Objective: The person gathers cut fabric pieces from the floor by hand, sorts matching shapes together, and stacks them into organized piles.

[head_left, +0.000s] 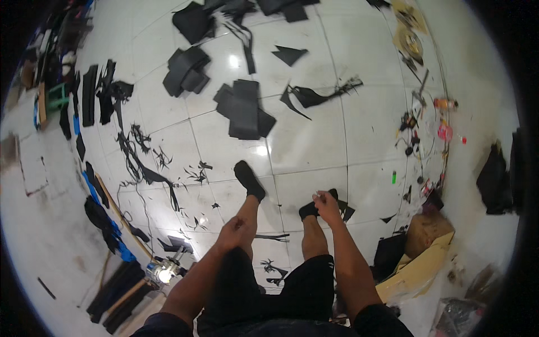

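My left hand [233, 232] hangs in front of my left knee with its fingers curled in. Whether anything is inside it is hidden. Farther right, my right hand [328, 205] is held above my right foot, thumb and fingers pinched together. A tiny pale spot shows at the fingertips, too small to name. Beneath that hand lies a flat black piece [348, 211] beside my black sock [309, 210]. Ahead of my feet, stacked dark sheets [245, 109] lie crossed on the tiled floor [306, 146]. Thin black strips [273, 237] lie between my legs.
More dark sheet stacks [187, 71] and ragged black scraps [314, 96] lie farther ahead. Black shreds [146, 171] spread at left, near a lit lamp or machine [163, 274]. At right stand a cardboard box [428, 231], a bottle [446, 104] and a green lighter-like object [394, 177].
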### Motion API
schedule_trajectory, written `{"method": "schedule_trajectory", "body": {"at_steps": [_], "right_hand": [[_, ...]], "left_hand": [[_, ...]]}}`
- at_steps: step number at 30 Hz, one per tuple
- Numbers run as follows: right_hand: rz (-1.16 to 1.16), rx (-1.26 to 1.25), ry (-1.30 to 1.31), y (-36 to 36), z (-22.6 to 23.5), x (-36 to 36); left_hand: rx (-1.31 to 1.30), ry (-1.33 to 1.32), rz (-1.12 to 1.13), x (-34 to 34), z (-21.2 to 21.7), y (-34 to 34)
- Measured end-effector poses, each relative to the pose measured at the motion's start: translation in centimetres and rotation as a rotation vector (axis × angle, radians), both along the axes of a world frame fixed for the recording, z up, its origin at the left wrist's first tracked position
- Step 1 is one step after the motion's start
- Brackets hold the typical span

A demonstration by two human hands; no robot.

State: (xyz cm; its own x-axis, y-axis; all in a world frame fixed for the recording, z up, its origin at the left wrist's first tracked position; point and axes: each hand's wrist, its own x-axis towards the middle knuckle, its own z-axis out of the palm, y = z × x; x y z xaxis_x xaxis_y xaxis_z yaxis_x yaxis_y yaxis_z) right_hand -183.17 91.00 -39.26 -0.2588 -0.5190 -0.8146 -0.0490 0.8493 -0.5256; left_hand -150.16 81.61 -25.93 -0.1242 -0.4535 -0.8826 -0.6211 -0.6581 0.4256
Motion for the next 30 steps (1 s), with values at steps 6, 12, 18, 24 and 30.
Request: {"method": "schedule_trajectory", "body": {"at_steps": [6, 12, 18, 24, 30], "right_hand": [[0.218, 0.059, 0.087, -6.1, 4.9, 3.5], [0.340, 0.004, -0.085, -17.2, 2.4, 5.8], [0.485, -0.026, -0.111, -31.1, -5.9, 8.7], [0.701, 0.094, 0.111, -39.6, -17.0, 9.2], [0.571, 0.107, -0.108, -41.7, -22.1, 11.8]], "left_hand": [[0.001, -0.014, 0.088, 4.7, -3.5, -9.2], [-0.096, -0.001, 0.028, 5.6, -6.2, -20.0], [-0.053, -0.052, -0.059, 5.5, -16.6, -27.3], [-0.026, -0.036, 0.008, 3.9, -29.0, -31.4], [-0.023, 0.113, 0.219, 3.3, -38.0, -30.7]]}}
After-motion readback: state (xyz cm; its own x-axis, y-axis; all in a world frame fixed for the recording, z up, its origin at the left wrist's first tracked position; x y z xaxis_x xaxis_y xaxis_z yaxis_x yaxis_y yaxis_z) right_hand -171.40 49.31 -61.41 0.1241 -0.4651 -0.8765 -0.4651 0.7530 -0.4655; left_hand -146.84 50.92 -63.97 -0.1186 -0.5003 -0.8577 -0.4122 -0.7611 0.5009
